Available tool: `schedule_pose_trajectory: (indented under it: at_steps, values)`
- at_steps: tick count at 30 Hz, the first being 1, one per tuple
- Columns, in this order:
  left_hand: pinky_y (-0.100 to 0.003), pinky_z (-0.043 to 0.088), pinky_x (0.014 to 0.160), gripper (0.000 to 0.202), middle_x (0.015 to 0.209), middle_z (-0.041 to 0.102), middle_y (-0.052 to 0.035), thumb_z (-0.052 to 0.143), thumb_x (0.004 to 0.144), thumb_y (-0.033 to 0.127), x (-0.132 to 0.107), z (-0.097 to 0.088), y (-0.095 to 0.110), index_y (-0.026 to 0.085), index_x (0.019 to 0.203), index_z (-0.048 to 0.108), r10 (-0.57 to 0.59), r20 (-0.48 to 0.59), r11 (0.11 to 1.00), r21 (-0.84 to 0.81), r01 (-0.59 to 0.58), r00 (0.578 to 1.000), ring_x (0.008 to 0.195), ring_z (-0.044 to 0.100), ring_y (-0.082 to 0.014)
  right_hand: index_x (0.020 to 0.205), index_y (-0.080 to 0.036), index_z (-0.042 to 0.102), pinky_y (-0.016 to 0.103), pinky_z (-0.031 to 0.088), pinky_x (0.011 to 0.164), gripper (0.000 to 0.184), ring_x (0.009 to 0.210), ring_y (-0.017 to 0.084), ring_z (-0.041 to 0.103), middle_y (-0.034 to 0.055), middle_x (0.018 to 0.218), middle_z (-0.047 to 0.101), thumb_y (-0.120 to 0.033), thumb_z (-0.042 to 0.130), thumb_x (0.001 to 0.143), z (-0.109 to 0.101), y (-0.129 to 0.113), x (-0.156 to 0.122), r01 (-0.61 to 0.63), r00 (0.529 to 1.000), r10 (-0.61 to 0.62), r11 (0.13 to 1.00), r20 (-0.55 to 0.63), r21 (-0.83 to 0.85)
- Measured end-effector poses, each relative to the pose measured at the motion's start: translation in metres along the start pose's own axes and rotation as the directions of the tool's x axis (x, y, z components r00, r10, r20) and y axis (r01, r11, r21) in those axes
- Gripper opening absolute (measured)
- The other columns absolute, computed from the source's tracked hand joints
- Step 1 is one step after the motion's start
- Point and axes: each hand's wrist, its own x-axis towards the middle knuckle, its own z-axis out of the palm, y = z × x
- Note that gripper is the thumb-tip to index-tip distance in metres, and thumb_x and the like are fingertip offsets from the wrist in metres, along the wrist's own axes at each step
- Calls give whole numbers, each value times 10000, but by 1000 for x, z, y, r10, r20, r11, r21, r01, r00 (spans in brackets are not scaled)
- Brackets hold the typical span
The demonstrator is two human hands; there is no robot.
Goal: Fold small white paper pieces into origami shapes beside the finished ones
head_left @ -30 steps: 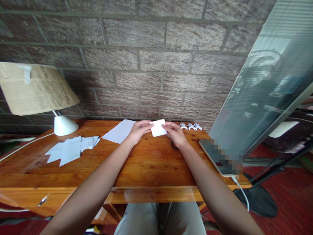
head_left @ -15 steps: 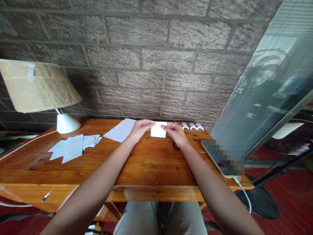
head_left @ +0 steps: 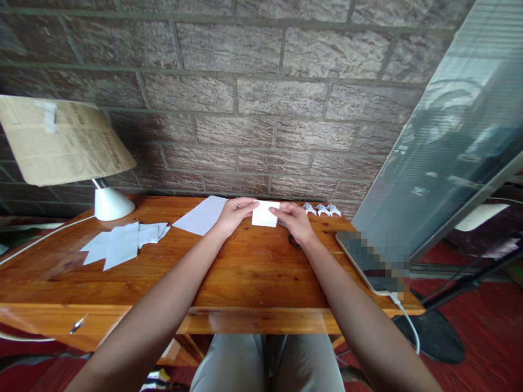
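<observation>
A small folded white paper (head_left: 264, 215) lies on the far middle of the wooden table (head_left: 245, 272), close to the brick wall. My left hand (head_left: 235, 214) pinches its upper left edge with fingers closed. On the other side, my right hand (head_left: 292, 220) grips the paper's right edge, thumb and fingers pressed on it. A plain white sheet (head_left: 201, 215) lies just left of my left hand. Three small folded paper figures (head_left: 322, 209) stand in a row right of my right hand.
A pile of white paper pieces (head_left: 122, 245) lies at the left. A desk lamp (head_left: 65, 147) with a white base stands at the far left. A tablet (head_left: 373, 264) with a white cable rests at the right edge. A glass panel (head_left: 445, 141) leans at the right.
The paper has come down from a raised, tilted hold to lie nearly flat on the table. Both hands stayed on its edges.
</observation>
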Motion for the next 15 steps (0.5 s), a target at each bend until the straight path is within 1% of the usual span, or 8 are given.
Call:
schedule_pose_trajectory:
  at_steps: [4,7,11,15]
  values:
    - [-388,532,850,412,861,750,-74,868,544,387,0,0,0,145,853,743,9,3,1000,-4,-9,1000,791,686,-198,812,-202,737,386,540,827,384,791,225,704,41,840,763,-451,854,544,1,-2,-1,-14,1000,14,1000,-6,6]
    - [-380,533,847,420,866,751,-75,870,541,389,0,0,1,147,860,745,10,0,1000,-5,-10,1000,802,689,-199,837,-202,741,362,545,806,403,798,215,703,36,850,763,-458,850,545,1,-3,-1,-33,999,34,999,-22,20]
    - [-354,532,834,399,855,750,-74,866,550,387,-1,1,3,151,849,749,20,-13,1000,-11,-20,1000,791,687,-183,830,-217,749,310,538,776,353,794,183,699,17,848,762,-436,844,569,0,-3,-1,-28,998,31,999,-60,41]
    - [-345,536,807,399,825,747,-72,868,538,393,-2,2,3,150,829,747,24,-25,1000,-18,-25,999,770,687,-182,804,-223,754,308,540,768,343,794,184,696,17,845,760,-441,850,557,-1,-1,0,-30,998,32,998,-52,47]
